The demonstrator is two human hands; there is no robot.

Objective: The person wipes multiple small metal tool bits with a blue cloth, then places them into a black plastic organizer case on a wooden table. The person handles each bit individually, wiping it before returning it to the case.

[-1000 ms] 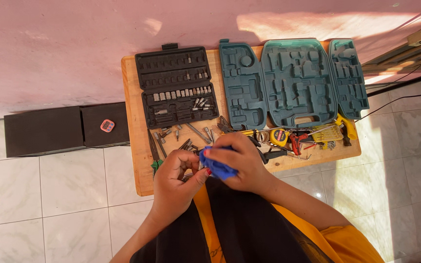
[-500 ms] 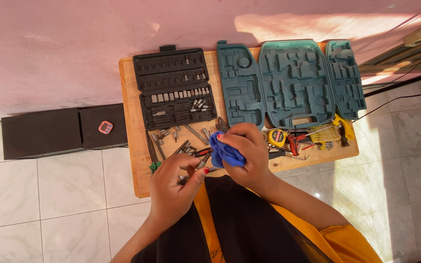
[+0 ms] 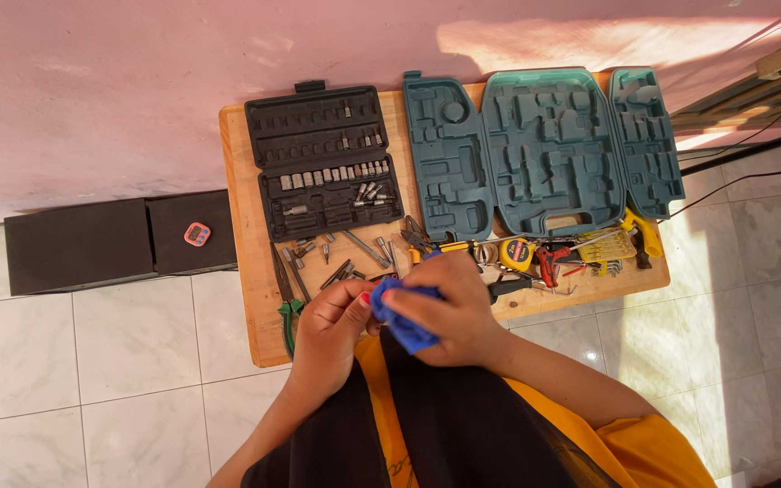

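Head view: right hand (image 3: 449,312) is clutching a blue cloth (image 3: 401,323), left hand (image 3: 332,327) is pinching a small tool hidden inside; it could slip onto the counter (image 3: 246,271).

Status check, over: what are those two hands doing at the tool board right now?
Right hand clutching blue cloth. Left hand pinching at cloth edge; what it grips is hidden. Loose bits and tape measure lie beyond, untouched.

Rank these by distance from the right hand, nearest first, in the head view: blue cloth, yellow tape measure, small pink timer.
1. Blue cloth: gripped in the right hand.
2. Yellow tape measure: on the wooden board, just beyond the hand.
3. Small pink timer: far left, on the black box.
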